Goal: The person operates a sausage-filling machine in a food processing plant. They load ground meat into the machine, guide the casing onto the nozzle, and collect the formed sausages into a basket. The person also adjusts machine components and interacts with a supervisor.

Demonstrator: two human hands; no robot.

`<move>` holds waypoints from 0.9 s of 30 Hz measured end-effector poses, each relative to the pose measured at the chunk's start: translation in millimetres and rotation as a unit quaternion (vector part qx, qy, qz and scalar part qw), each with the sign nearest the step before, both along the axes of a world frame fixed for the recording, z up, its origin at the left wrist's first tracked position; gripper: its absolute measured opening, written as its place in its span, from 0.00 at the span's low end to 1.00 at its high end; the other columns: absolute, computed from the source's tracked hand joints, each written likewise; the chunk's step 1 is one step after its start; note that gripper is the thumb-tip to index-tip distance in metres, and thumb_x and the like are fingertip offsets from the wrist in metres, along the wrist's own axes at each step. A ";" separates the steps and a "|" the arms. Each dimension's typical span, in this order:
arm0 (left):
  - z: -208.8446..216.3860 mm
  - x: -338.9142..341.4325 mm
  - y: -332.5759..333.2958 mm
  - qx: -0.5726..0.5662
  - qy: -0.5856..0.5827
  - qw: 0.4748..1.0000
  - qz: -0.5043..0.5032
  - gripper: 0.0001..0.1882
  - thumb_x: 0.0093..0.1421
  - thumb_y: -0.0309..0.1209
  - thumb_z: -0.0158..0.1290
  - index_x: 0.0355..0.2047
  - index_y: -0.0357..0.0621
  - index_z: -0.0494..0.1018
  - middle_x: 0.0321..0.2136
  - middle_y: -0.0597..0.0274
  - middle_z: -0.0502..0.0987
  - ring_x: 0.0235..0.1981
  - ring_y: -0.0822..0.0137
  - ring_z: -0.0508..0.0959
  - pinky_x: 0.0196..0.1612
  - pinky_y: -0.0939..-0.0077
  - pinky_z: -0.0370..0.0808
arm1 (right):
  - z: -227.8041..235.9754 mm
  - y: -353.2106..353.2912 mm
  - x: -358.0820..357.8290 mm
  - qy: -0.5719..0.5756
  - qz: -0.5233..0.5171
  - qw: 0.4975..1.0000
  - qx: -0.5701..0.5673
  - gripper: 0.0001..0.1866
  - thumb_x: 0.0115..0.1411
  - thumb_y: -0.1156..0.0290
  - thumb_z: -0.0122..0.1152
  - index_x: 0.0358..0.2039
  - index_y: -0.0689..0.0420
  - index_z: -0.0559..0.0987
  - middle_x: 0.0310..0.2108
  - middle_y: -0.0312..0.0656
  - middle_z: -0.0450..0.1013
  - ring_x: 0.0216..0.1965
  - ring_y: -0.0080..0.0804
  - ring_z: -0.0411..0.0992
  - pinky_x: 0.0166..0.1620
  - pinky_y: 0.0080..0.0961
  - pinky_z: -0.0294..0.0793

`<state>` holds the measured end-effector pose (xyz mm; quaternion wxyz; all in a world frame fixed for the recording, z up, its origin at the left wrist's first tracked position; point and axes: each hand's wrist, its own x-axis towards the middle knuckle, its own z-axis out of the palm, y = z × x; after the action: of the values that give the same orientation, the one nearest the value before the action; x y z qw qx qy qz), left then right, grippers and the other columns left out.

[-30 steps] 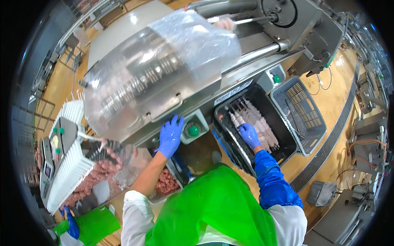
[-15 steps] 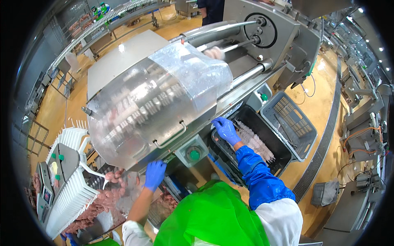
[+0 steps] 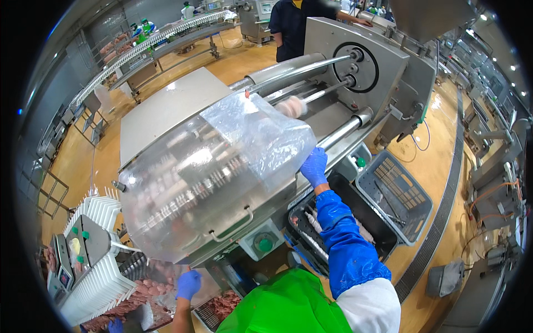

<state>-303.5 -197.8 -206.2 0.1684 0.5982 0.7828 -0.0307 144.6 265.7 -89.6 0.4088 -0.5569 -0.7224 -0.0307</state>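
A steel machine has a clear domed cover [image 3: 183, 183] over rows of spinning, blurred parts and pale meat. Draped over the cover's right end is a clear plastic sheet [image 3: 255, 130]. My right hand [image 3: 315, 168], blue-gloved, has its fingers closed on the lower right edge of this sheet. Lower left, my left hand [image 3: 189, 284], also gloved, is by the machine's bottom corner with its fingers partly curled; whether it holds anything is unclear. Pinkish sausages [image 3: 152, 289] lie just left of it. A pale meat piece [image 3: 291, 107] sits on a rod beyond the sheet.
Below my right arm are a black crate [image 3: 383, 244] with pale skewer-like strands and a grey crate [image 3: 397, 194]. A green button [image 3: 265, 245] faces me. White-armed racks [image 3: 105, 283] stand left. A person in dark clothes [image 3: 288, 33] stands behind the machine.
My right hand has gone up from the crate's edge to the plastic sheet. My left hand has moved down and left, off the machine's front edge. The view has shifted slightly.
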 end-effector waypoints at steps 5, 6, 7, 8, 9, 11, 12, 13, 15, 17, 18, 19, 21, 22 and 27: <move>85.4 145.3 108.6 0.092 -0.212 0.972 -0.032 0.16 0.61 0.43 0.49 0.42 0.47 0.75 0.34 0.45 0.79 0.36 0.45 0.79 0.42 0.54 0.76 | -21.6 55.3 5.3 -0.143 -0.016 0.988 -0.049 0.04 0.45 0.61 0.63 0.23 0.44 0.79 0.23 0.36 0.75 0.29 0.40 0.74 0.33 0.39 0.65; 87.2 159.2 117.6 0.090 -0.224 0.970 -0.009 0.18 0.61 0.44 0.48 0.44 0.46 0.74 0.36 0.43 0.79 0.37 0.45 0.79 0.43 0.53 0.75 | -26.9 62.0 6.7 -0.154 0.005 0.987 -0.040 0.05 0.46 0.60 0.63 0.23 0.44 0.79 0.23 0.36 0.75 0.29 0.40 0.75 0.33 0.39 0.65; 86.8 167.4 123.6 0.087 -0.236 0.968 0.013 0.20 0.62 0.45 0.48 0.46 0.45 0.73 0.38 0.42 0.78 0.39 0.44 0.79 0.45 0.53 0.74 | -32.3 67.9 8.9 -0.122 0.051 0.991 -0.037 0.05 0.48 0.61 0.61 0.25 0.45 0.79 0.25 0.37 0.76 0.31 0.39 0.76 0.34 0.40 0.66; 81.4 168.8 127.5 0.055 -0.203 0.977 0.017 0.22 0.62 0.47 0.48 0.47 0.44 0.72 0.40 0.42 0.78 0.41 0.43 0.78 0.46 0.52 0.73 | -35.5 73.0 8.8 -0.113 0.061 0.990 -0.057 0.05 0.49 0.61 0.60 0.26 0.45 0.79 0.25 0.38 0.76 0.32 0.40 0.76 0.34 0.41 0.67; 72.5 168.4 130.6 0.024 -0.172 0.985 0.022 0.23 0.62 0.48 0.47 0.48 0.43 0.71 0.42 0.41 0.77 0.43 0.43 0.77 0.48 0.51 0.72 | -34.5 77.2 8.0 -0.106 0.072 0.989 -0.075 0.06 0.50 0.61 0.58 0.27 0.46 0.79 0.26 0.39 0.77 0.33 0.40 0.76 0.35 0.41 0.67; 61.9 167.8 135.6 -0.034 -0.150 0.987 0.035 0.25 0.62 0.49 0.47 0.49 0.41 0.70 0.44 0.39 0.75 0.47 0.42 0.75 0.51 0.51 0.70 | -23.4 78.6 3.2 -0.093 0.091 0.984 -0.123 0.07 0.52 0.61 0.56 0.29 0.47 0.78 0.27 0.40 0.77 0.35 0.42 0.77 0.36 0.43 0.69; 59.6 167.3 138.0 -0.061 -0.160 0.984 0.044 0.26 0.62 0.50 0.47 0.49 0.40 0.70 0.45 0.39 0.75 0.49 0.41 0.74 0.51 0.50 0.70 | -13.0 75.0 -0.7 -0.088 0.099 0.980 -0.152 0.08 0.53 0.60 0.55 0.31 0.47 0.79 0.28 0.41 0.77 0.36 0.43 0.77 0.37 0.43 0.70; 60.6 168.5 145.0 -0.086 -0.171 0.980 0.044 0.27 0.61 0.50 0.47 0.49 0.40 0.70 0.46 0.38 0.74 0.50 0.41 0.73 0.52 0.50 0.69 | -4.8 73.7 1.2 -0.084 0.098 0.975 -0.179 0.09 0.54 0.60 0.54 0.32 0.48 0.79 0.29 0.42 0.77 0.36 0.44 0.77 0.38 0.44 0.70; 67.9 170.8 153.2 -0.067 -0.137 0.988 0.021 0.22 0.62 0.48 0.48 0.42 0.40 0.72 0.41 0.39 0.76 0.44 0.41 0.75 0.46 0.50 0.71 | -14.9 82.3 6.3 -0.041 0.117 0.980 -0.154 0.10 0.55 0.59 0.54 0.33 0.48 0.79 0.30 0.43 0.77 0.37 0.46 0.76 0.38 0.45 0.71; 77.6 171.6 159.7 -0.074 -0.112 0.991 -0.001 0.20 0.62 0.47 0.48 0.38 0.41 0.74 0.38 0.42 0.77 0.41 0.42 0.76 0.43 0.51 0.73 | -20.9 87.2 7.5 -0.006 0.137 0.982 -0.132 0.10 0.56 0.61 0.55 0.34 0.50 0.80 0.31 0.44 0.78 0.35 0.46 0.77 0.38 0.42 0.73; 82.4 171.4 162.4 -0.090 -0.104 0.990 -0.011 0.20 0.62 0.47 0.48 0.38 0.41 0.75 0.38 0.43 0.78 0.41 0.43 0.77 0.43 0.52 0.73 | -20.8 88.5 4.7 0.008 0.150 0.981 -0.124 0.10 0.56 0.62 0.56 0.34 0.52 0.81 0.30 0.45 0.78 0.33 0.44 0.77 0.37 0.39 0.74; 87.8 171.2 164.4 -0.107 -0.096 0.989 -0.021 0.20 0.62 0.47 0.48 0.37 0.42 0.75 0.38 0.45 0.78 0.41 0.44 0.77 0.44 0.53 0.73 | -21.3 88.6 1.7 0.023 0.162 0.980 -0.116 0.10 0.56 0.64 0.58 0.34 0.53 0.82 0.29 0.45 0.79 0.32 0.42 0.77 0.36 0.37 0.76; 111.7 176.0 175.7 -0.054 -0.133 0.989 -0.040 0.20 0.61 0.48 0.49 0.38 0.43 0.77 0.38 0.47 0.79 0.41 0.47 0.78 0.44 0.56 0.74 | -46.4 105.3 2.4 0.121 0.228 0.963 -0.076 0.09 0.58 0.67 0.57 0.36 0.55 0.81 0.30 0.42 0.78 0.31 0.36 0.76 0.37 0.33 0.75; 118.8 176.9 178.2 -0.027 -0.151 0.987 -0.043 0.20 0.61 0.48 0.49 0.39 0.44 0.78 0.37 0.48 0.79 0.41 0.48 0.78 0.44 0.57 0.74 | -48.5 110.0 -5.6 0.200 0.258 0.941 -0.092 0.09 0.59 0.68 0.56 0.37 0.56 0.80 0.30 0.41 0.78 0.31 0.33 0.76 0.36 0.31 0.75; 69.0 168.1 195.8 -0.118 -0.170 0.968 -0.140 0.20 0.57 0.44 0.52 0.44 0.47 0.78 0.42 0.51 0.79 0.45 0.50 0.78 0.49 0.59 0.74 | -15.2 119.4 -46.8 0.551 0.320 0.737 -0.224 0.12 0.59 0.72 0.52 0.41 0.59 0.80 0.30 0.38 0.77 0.29 0.24 0.71 0.34 0.24 0.71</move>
<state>-135.3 -2.0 -137.2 0.3624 0.6741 0.6422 -0.0444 97.7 385.0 -104.8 0.5844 -0.2879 -0.4926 0.5770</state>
